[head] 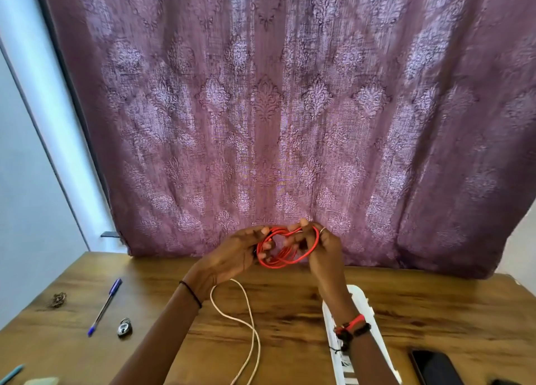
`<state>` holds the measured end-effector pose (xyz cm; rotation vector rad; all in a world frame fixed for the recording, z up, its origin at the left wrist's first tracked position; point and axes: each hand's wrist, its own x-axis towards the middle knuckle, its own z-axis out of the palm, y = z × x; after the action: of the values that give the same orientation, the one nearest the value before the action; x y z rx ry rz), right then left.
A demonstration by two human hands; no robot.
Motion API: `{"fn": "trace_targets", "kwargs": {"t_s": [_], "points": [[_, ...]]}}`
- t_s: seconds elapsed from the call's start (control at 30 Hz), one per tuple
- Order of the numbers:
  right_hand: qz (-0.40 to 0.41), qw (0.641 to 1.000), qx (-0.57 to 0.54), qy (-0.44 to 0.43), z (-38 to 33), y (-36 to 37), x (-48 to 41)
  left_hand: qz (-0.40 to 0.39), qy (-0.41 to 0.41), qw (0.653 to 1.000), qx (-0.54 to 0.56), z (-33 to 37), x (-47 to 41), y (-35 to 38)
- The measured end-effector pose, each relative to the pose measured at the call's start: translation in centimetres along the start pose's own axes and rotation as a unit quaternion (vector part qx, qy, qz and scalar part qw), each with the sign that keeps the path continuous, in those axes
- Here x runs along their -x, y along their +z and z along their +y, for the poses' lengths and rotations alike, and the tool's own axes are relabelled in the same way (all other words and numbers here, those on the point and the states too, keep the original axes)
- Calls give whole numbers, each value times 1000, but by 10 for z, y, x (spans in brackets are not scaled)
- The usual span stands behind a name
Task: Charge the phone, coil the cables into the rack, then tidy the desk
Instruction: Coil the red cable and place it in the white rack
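Currently, my left hand point(232, 258) curls through the thin red rubber cable point(275, 265) so its loops sit stacked above the brown wooden desk point(290, 300); my right hand point(323, 251) pinches the top strand to guide winding.

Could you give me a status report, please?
Left hand, right hand: both grip the thin red cable, looped, above the brown wooden desk. Thin white cable loose below. Nothing blocking.

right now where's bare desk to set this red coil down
For the red cable: bare desk between the white cable and the rack; more right of the rack, behind the phone. Crowded at left round the pen and lock.
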<state>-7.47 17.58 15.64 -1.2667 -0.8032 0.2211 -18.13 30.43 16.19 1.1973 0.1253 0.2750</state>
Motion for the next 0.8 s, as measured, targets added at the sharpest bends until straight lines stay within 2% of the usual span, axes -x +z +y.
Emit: {"fn": "trace_targets", "kwargs": {"t_s": [0.1, 0.17, 0.23, 0.27, 0.37, 0.47, 0.53, 0.63, 0.8], "points": [[-36, 983, -139, 112, -9, 0, 0, 11, 3, 1000, -6, -1, 0, -4], [-71, 933, -271, 228, -17, -6, -3, 21, 1, 1000, -10, -2, -1, -8], [-111, 888, -323, 308, -22, -17, -6, 22, 2, 1000, -14, -5, -1, -14], [-130, 884, -309, 325, -24, -22, -7, 20, 2, 1000, -17, -6, -1, -16], [-162, 913, -176, 331, -26, -28, -9, 14, 3, 999, -31, -8, -2, -21], [-189, 939, -45, 285, -30, -31, -11, 18, 4, 999, -40, -10, -4, -22], [-201, 943, 24, 264, -32, -33, -13, 15, 2, 998, -55, -13, -5, -24], [-233, 930, 141, 246, -37, -38, -18, 22, 2, 997, -77, -17, -6, -27], [-293, 883, 297, 213, -46, -40, -30, 31, 7, 995, -92, -21, -10, -26]]}}
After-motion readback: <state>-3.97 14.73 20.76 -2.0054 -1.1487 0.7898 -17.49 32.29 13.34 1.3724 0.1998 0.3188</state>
